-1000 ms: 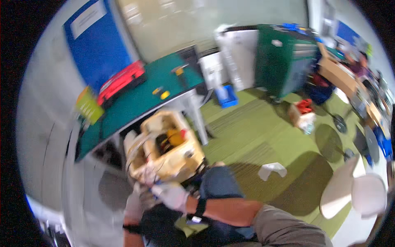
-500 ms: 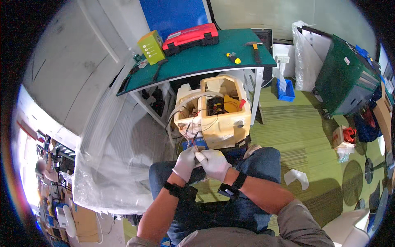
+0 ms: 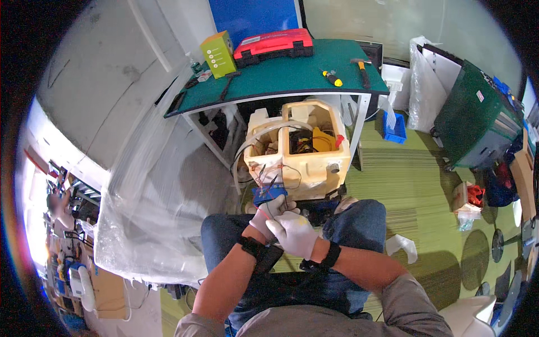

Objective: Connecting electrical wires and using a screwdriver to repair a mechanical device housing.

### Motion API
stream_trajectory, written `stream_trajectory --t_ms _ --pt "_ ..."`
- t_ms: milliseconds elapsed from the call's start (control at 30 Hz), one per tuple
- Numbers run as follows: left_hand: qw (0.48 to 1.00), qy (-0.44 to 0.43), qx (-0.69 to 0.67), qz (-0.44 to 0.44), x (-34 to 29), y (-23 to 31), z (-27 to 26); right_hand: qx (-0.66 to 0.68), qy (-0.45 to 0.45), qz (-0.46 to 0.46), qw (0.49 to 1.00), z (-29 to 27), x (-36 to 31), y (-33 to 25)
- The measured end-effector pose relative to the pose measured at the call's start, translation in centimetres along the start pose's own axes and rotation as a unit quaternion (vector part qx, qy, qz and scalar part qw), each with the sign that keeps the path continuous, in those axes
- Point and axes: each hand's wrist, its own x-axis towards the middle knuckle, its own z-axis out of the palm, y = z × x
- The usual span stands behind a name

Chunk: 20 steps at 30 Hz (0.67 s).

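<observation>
I sit with both white-gloved hands together over my knees. My left hand (image 3: 263,216) pinches thin wires that run from a small blue circuit board (image 3: 268,196). My right hand (image 3: 293,235) lies over the left one, fingers curled at the same wires. Just beyond them on the floor stands a cream plastic machine body (image 3: 303,160), opened at the top, with cables, a yellow part and a pale hose inside. Whether the board itself is gripped is hidden by my fingers.
A green-topped table (image 3: 281,78) behind the machine carries a red tool case (image 3: 273,44), a green box (image 3: 218,53), a screwdriver (image 3: 332,77) and a hammer (image 3: 361,66). Plastic sheeting (image 3: 151,185) hangs at left. A dark green bin (image 3: 477,126) and a blue box (image 3: 396,127) stand at right.
The view swung from the room toward the table and machine, then settled. My hands stay joined at the wires in front of the machine; the right hand now covers the left more.
</observation>
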Motion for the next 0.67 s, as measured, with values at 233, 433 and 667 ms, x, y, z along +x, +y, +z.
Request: stream_trajectory --t_ms 233,433,667 --pt "1.0 -0.023 0.01 -0.006 0.7 0.2 -0.4 0.087 -0.039 0.088 0.991 -1.0 0.5 0.6" --pt "0.96 0.119 0.238 0.081 0.4 2.0 -1.1 0.128 -0.062 0.27 0.952 -2.6 1.2 -0.2" --pt "0.995 0.03 0.094 -0.029 -2.0 5.1 -2.2 -0.043 -0.217 0.144 0.965 -1.3 -0.1 1.4"
